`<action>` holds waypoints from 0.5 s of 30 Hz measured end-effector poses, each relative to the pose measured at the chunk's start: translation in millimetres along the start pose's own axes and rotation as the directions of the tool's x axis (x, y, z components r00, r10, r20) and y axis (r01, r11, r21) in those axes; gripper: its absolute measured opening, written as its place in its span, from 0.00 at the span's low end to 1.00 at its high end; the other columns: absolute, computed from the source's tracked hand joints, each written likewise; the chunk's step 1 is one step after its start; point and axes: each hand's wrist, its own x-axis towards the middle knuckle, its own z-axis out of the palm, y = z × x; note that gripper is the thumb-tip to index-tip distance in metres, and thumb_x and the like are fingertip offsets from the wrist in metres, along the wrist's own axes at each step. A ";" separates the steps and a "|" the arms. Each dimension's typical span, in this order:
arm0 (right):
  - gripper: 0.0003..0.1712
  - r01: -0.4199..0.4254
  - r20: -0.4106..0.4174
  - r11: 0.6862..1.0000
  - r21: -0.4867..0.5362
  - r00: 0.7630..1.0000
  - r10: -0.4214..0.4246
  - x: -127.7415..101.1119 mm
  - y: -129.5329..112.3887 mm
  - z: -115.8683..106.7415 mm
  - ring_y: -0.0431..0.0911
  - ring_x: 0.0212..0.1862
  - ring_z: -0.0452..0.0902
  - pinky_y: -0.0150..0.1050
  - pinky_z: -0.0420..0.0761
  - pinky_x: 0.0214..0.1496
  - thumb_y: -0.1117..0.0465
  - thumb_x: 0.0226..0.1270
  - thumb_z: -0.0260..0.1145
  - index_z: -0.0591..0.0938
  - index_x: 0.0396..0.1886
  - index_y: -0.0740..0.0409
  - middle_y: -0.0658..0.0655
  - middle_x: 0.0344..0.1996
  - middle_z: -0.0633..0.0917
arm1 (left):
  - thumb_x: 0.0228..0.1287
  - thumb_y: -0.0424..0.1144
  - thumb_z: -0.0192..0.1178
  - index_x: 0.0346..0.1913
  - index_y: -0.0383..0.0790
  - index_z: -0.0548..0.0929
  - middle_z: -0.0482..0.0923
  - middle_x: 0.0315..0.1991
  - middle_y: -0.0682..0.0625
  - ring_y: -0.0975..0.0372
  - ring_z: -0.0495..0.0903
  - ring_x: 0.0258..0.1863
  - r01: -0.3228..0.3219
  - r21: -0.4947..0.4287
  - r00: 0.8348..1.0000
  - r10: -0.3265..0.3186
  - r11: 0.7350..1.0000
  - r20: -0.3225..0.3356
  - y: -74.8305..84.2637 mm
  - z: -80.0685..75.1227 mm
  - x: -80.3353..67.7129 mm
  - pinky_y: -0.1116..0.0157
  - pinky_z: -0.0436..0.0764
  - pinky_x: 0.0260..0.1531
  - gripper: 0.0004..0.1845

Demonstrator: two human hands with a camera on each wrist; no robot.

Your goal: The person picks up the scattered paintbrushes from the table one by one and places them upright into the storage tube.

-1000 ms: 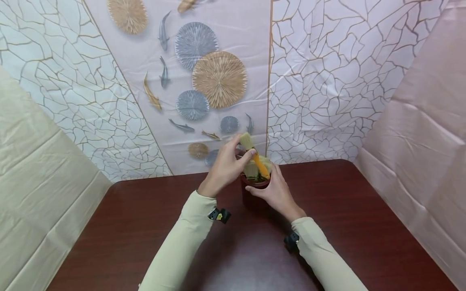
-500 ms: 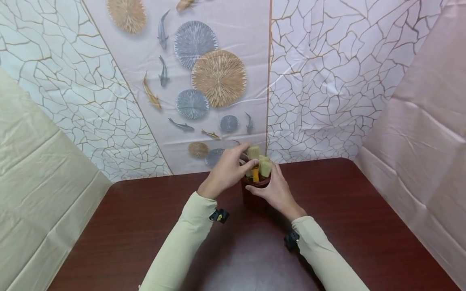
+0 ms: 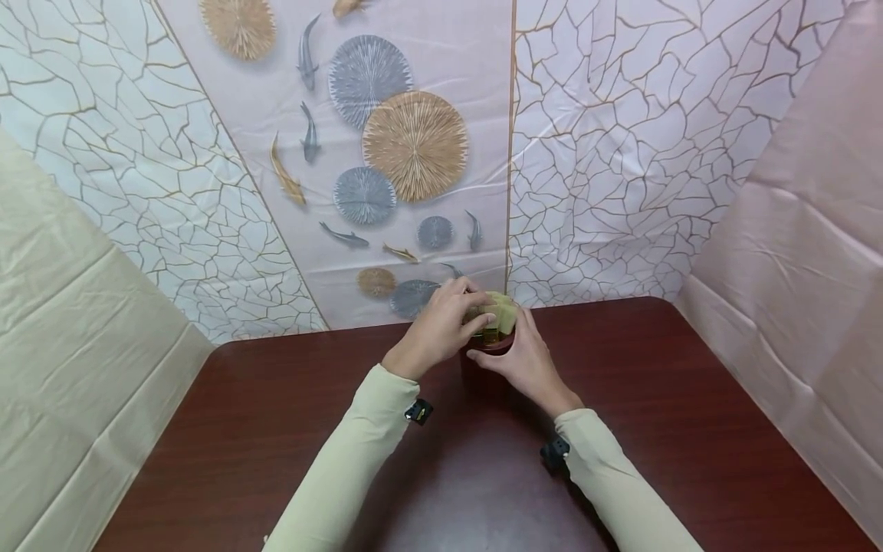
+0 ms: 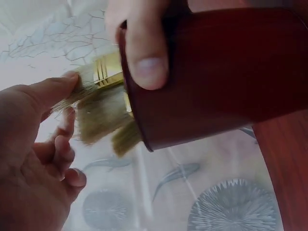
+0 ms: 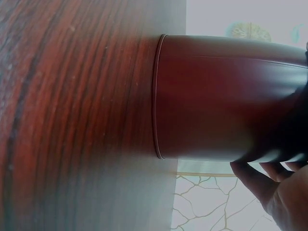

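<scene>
A dark red cylindrical container stands upright near the table's back edge. Several paintbrushes are in it, bristles up, their handles hidden inside. My right hand grips the container near its rim, thumb in front. From the left, my left hand reaches over the opening. In the left wrist view, its thumb and fingers pinch the pale bristles of one paintbrush, whose gold ferrule sits at the rim. Other bristles stick out beside it. The right wrist view shows the container's smooth side and base on the wood.
The dark reddish-brown table has rounded back corners. Behind it hangs a patterned cloth with fish and round motifs. Plain pale cloth hangs at the sides. Each wrist wears a small black camera.
My left hand has lowered a yellow-handled paintbrush, first tilted above the container, bristles up into it, until only its top shows. My right hand keeps its grip on the container.
</scene>
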 end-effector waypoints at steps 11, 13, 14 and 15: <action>0.62 0.024 -0.006 1.000 0.001 1.000 -0.024 -0.1 -0.3 1.2 0.58 0.65 0.74 0.60 0.76 0.66 0.46 0.51 0.87 0.62 0.80 0.57 0.60 0.67 0.71 | 0.72 0.52 0.69 0.58 0.53 0.90 0.78 0.57 0.47 0.52 0.74 0.54 -0.007 0.188 0.999 0.016 0.982 -0.045 -8.0 12.6 -6.3 0.51 0.77 0.52 0.16; 0.62 0.023 -0.011 1.000 0.002 1.000 -0.023 0.1 0.4 1.0 0.58 0.66 0.74 0.60 0.75 0.66 0.47 0.51 0.87 0.63 0.79 0.58 0.60 0.67 0.71 | 0.72 0.53 0.69 0.58 0.54 0.90 0.77 0.59 0.46 0.51 0.75 0.56 -0.019 0.217 0.999 0.028 0.976 -0.039 -8.4 15.3 -8.3 0.51 0.77 0.52 0.17; 0.62 0.022 -0.014 1.000 0.002 1.000 -0.022 0.3 0.9 0.9 0.58 0.66 0.74 0.60 0.75 0.67 0.47 0.51 0.87 0.63 0.79 0.59 0.61 0.66 0.71 | 0.72 0.53 0.68 0.58 0.54 0.90 0.77 0.59 0.46 0.51 0.75 0.57 -0.023 0.226 0.999 0.032 0.974 -0.037 -8.6 16.8 -9.1 0.52 0.77 0.52 0.17; 0.62 0.021 -0.016 1.000 0.002 1.000 -0.021 0.3 1.3 0.8 0.59 0.66 0.74 0.60 0.75 0.67 0.47 0.51 0.87 0.63 0.79 0.59 0.61 0.66 0.71 | 0.72 0.53 0.68 0.59 0.55 0.90 0.77 0.59 0.46 0.51 0.75 0.58 -0.025 0.228 0.999 0.034 0.973 -0.038 -8.7 18.1 -9.8 0.52 0.77 0.52 0.17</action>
